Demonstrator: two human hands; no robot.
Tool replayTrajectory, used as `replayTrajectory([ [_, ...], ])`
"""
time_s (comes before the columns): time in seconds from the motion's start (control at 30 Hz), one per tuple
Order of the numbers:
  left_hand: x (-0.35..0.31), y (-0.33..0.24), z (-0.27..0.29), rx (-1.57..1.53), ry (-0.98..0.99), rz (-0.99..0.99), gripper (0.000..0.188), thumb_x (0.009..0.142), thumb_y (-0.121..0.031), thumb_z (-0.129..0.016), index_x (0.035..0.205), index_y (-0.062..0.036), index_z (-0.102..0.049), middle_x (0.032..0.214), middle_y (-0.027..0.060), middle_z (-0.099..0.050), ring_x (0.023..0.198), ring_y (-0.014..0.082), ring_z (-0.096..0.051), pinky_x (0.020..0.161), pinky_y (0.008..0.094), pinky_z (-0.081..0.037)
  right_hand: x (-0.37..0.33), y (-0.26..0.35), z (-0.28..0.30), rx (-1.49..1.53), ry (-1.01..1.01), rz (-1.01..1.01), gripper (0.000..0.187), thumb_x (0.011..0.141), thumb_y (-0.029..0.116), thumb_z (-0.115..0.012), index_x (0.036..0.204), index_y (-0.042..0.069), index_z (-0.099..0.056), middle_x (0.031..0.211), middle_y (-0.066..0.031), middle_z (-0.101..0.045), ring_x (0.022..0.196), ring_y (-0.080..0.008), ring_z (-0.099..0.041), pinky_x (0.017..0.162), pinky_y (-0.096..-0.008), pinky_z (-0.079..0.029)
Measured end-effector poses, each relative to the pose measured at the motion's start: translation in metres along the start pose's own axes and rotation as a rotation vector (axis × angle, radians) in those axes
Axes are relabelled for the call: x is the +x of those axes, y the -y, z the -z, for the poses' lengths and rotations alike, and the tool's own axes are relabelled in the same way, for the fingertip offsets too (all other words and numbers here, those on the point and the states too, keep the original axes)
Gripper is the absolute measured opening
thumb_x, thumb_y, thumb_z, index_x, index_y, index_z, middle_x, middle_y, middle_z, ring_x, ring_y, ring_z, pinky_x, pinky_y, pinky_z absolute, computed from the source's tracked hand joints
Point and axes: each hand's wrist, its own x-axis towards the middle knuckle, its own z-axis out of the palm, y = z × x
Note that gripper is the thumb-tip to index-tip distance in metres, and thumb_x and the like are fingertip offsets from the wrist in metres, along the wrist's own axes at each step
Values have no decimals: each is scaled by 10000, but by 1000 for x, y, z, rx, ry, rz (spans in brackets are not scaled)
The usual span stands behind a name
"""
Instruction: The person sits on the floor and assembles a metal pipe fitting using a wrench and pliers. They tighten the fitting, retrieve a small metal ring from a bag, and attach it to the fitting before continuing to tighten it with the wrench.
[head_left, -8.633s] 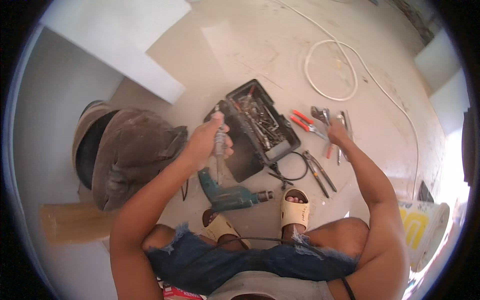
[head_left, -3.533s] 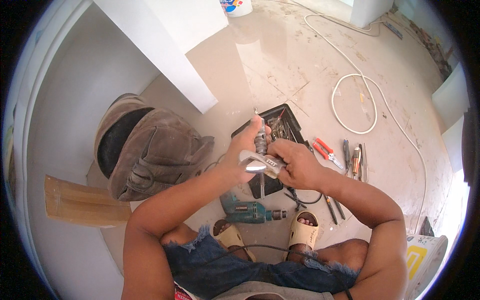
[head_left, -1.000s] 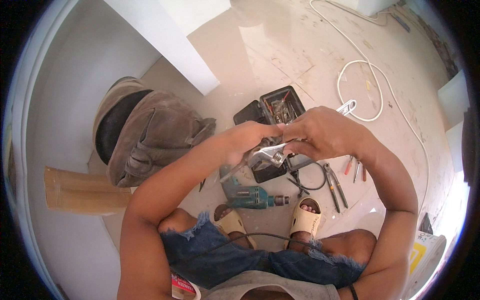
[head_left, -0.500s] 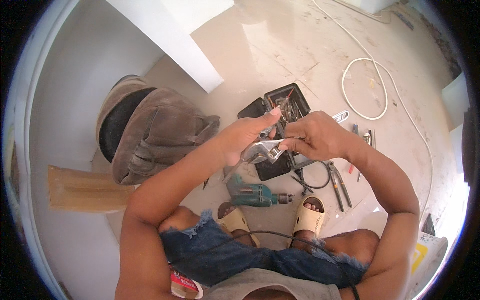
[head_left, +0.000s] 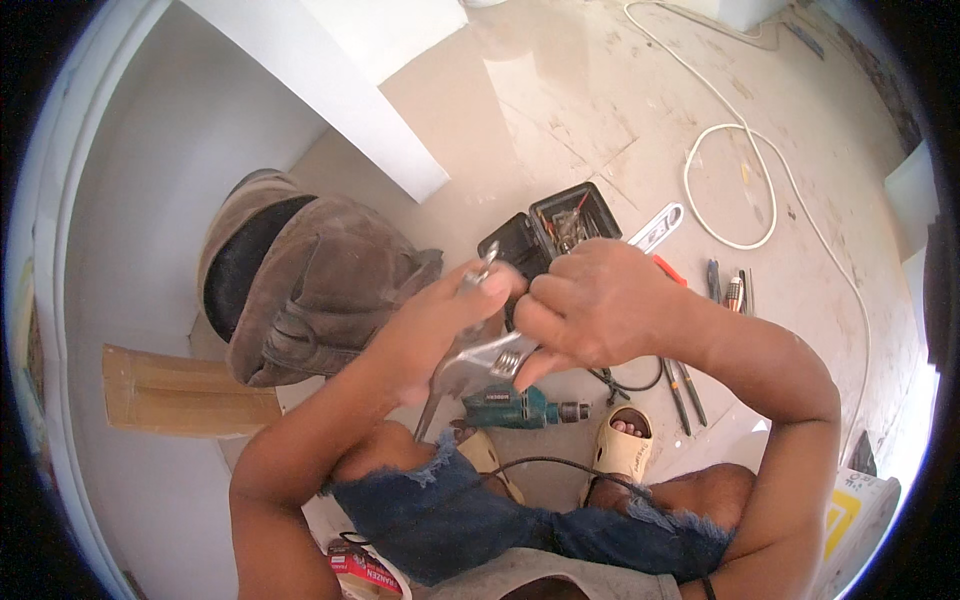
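Observation:
My right hand point(head_left: 595, 300) is closed around a silver adjustable wrench point(head_left: 658, 230). Its holed handle end sticks out past my knuckles, and its jaw end lies close to my left hand. Blurred by motion, my left hand point(head_left: 440, 320) grips a slim metal rod point(head_left: 428, 412); one end shows above the thumb, the other points down toward my knee. The wrench jaws are at the rod, though whether they touch it I cannot tell. Below both hands a green power drill point(head_left: 510, 408) lies on the floor.
Beyond my hands sits an open black toolbox point(head_left: 577, 215) with small metal pieces. Pliers point(head_left: 685, 393) and screwdrivers point(head_left: 735, 290) lie to the right. A brown backpack point(head_left: 320, 280) and cardboard point(head_left: 190, 392) are on the left. White cable point(head_left: 770, 190) loops across the floor.
Both hands have come nearer to me and lower, away from the toolbox. The wrench has come down with the right hand, its handle showing more. The rod now shows below my left hand.

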Motion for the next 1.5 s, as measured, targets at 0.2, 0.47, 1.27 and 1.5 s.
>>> replayTrajectory([
  [0.2,-21,2,27,-215,-47,93,313,981,-373,-675,1041,-72,-619,878,19,-596,756,109,-594,654,264,-494,35,5,-10,28,30,99,521,850,579,-635,793,68,-547,625,-60,-565,548,-258,-645,480,-386,-482],
  [0.47,-26,21,50,-421,-118,-136,282,997,-350,-645,893,-103,-557,728,-4,-487,652,116,-483,582,276,-425,39,11,-39,92,-38,-28,591,866,655,-588,769,73,-560,602,-85,-579,558,-282,-665,474,-401,-492],
  [1.27,45,59,92,64,-230,-14,287,1037,-338,-601,949,-65,-621,757,13,-559,664,127,-533,657,274,-473,32,-8,-85,260,-34,-150,686,884,746,-526,788,69,-583,616,-124,-614,549,-364,-643,494,-451,-495],
  [1.5,34,28,87,-277,-426,-56,301,1030,-387,-622,914,-116,-558,753,4,-525,653,121,-533,597,286,-464,-46,-22,-78,790,-177,-908,453,1015,433,-555,1012,-8,-660,953,-234,-669,923,-412,-667,781,-461,-521],
])
